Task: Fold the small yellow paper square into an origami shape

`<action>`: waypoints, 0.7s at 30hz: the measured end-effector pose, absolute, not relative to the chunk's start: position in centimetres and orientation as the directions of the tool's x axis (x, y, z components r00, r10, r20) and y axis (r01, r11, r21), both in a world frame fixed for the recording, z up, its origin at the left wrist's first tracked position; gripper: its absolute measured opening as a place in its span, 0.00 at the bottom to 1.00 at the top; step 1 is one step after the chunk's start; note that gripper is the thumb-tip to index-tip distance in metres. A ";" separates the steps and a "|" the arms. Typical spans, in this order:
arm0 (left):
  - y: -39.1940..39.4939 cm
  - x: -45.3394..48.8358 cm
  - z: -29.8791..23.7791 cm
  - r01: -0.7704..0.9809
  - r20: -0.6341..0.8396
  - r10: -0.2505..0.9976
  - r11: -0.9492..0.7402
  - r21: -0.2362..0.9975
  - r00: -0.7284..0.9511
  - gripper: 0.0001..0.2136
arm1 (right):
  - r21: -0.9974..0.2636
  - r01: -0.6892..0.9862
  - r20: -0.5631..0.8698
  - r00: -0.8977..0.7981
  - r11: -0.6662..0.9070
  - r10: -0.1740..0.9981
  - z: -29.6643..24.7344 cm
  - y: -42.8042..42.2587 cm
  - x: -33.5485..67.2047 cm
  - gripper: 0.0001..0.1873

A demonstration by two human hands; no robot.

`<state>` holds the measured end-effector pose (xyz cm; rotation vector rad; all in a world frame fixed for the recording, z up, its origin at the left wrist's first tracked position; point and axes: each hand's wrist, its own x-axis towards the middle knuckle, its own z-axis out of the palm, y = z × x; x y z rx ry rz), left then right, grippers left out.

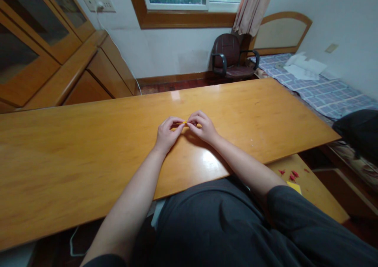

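Observation:
Both my hands rest on a long orange-brown wooden table near its middle. My left hand and my right hand meet fingertip to fingertip, both pinched on a small yellow folded paper piece. Only a thin yellow sliver shows between the fingers; the rest is hidden by them. My forearms run back across the table's near edge to my dark grey shirt.
A lower wooden surface at my right carries small red paper bits and a yellow paper square. A dark armchair stands under the window. A bed with white papers lies at the right; wooden cabinets at the left.

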<state>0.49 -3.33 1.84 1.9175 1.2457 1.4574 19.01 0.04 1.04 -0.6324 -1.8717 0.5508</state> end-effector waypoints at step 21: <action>-3.1 0.5 1.4 0.320 0.457 0.889 -0.427 0.846 -0.023 0.08 | -0.708 0.179 0.623 -0.298 0.683 0.724 1.6 -0.1 19.0 0.11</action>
